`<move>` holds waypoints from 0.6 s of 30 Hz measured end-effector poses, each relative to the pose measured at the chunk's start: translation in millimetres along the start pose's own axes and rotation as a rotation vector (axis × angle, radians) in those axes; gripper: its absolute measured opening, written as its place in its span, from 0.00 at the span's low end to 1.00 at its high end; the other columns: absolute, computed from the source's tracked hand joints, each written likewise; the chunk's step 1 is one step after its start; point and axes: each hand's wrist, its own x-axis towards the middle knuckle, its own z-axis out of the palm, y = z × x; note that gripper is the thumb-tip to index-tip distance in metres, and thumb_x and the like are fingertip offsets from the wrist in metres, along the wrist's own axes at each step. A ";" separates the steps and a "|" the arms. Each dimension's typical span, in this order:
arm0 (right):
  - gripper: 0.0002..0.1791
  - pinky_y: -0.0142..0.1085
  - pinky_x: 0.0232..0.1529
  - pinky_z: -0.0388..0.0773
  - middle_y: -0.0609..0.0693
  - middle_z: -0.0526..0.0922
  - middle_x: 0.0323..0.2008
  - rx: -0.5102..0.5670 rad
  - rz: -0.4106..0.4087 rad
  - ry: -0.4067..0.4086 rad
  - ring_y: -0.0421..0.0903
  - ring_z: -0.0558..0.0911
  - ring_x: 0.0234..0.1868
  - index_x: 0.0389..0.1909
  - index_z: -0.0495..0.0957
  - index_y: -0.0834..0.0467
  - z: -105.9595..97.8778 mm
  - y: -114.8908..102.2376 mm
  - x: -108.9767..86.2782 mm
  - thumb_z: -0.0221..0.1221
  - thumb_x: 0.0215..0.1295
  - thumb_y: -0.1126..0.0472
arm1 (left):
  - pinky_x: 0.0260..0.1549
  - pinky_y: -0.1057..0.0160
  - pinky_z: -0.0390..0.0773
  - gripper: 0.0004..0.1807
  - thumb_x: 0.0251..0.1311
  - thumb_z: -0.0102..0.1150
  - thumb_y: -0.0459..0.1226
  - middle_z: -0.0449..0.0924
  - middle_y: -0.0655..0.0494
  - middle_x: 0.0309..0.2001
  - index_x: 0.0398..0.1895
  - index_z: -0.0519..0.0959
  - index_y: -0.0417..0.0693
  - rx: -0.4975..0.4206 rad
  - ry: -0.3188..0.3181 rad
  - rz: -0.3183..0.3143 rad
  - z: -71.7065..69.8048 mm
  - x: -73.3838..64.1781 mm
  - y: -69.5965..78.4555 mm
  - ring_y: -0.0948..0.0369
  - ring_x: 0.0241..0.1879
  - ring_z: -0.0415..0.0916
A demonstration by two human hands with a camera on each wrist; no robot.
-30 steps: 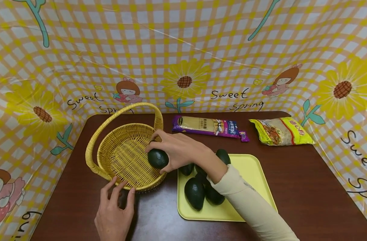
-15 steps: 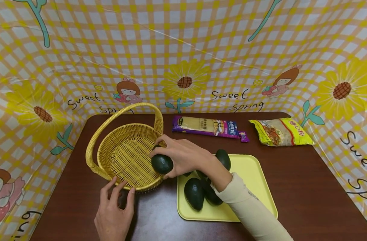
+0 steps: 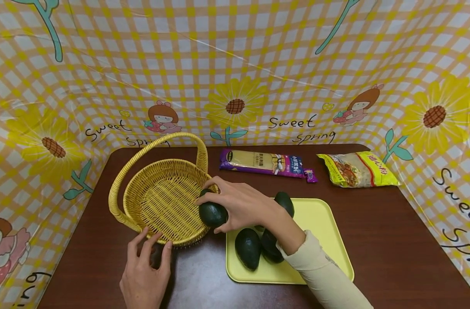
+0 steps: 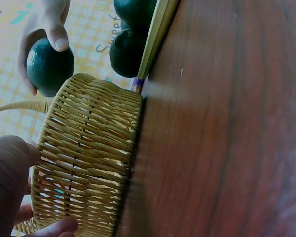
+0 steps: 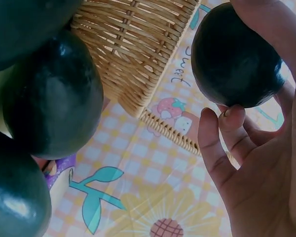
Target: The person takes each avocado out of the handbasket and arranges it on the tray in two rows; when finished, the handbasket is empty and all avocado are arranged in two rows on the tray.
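Note:
My right hand [image 3: 244, 208] grips a dark green avocado [image 3: 213, 213] beside the right rim of the yellow wicker basket [image 3: 194, 238]. In the right wrist view the thumb and fingertips hold this avocado [image 5: 234, 57] by its sides. My left hand [image 3: 144, 274] holds the near rim of the basket, its fingers over the edge; in the left wrist view the thumb is at the rim and a fingertip lies against the woven side [image 4: 89, 133]. Several more avocados [image 3: 247, 249] lie on the pale yellow tray [image 3: 319, 223], partly hidden behind my right wrist.
Behind the tray lies a purple pasta packet [image 3: 258, 162], with a yellow food bag [image 3: 358, 169] to its right. The basket's tall handle [image 3: 142, 154] arches up over it. A checked cloth [image 3: 235, 51] hangs behind the brown table [image 3: 385, 240].
My right hand has moved right and slightly toward me with the avocado, from over the basket's inside to its right rim. My left hand and the basket have stayed in place.

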 end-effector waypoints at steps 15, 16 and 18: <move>0.43 0.42 0.40 0.85 0.56 0.71 0.70 -0.015 0.035 0.056 0.47 0.85 0.41 0.69 0.79 0.40 0.5 0.4 -24.0 0.82 0.52 0.37 | 0.16 0.49 0.78 0.19 0.61 0.81 0.44 0.81 0.46 0.63 0.52 0.90 0.48 0.006 -0.005 -0.006 -0.8 -0.1 0.8 0.51 0.30 0.86; 0.43 0.42 0.40 0.85 0.56 0.71 0.70 -0.015 0.037 0.061 0.47 0.85 0.44 0.69 0.79 0.40 0.4 0.4 -25.4 0.83 0.52 0.38 | 0.16 0.49 0.78 0.19 0.61 0.81 0.44 0.81 0.46 0.63 0.52 0.90 0.48 0.005 -0.004 -0.005 -0.8 0.0 0.8 0.51 0.30 0.86; 0.43 0.43 0.42 0.85 0.55 0.71 0.70 -0.013 0.044 0.068 0.48 0.84 0.49 0.69 0.79 0.40 0.6 0.6 -28.3 0.83 0.52 0.38 | 0.16 0.49 0.78 0.19 0.61 0.81 0.44 0.81 0.45 0.63 0.52 0.90 0.48 0.003 -0.003 0.000 -0.8 -0.1 0.8 0.51 0.29 0.86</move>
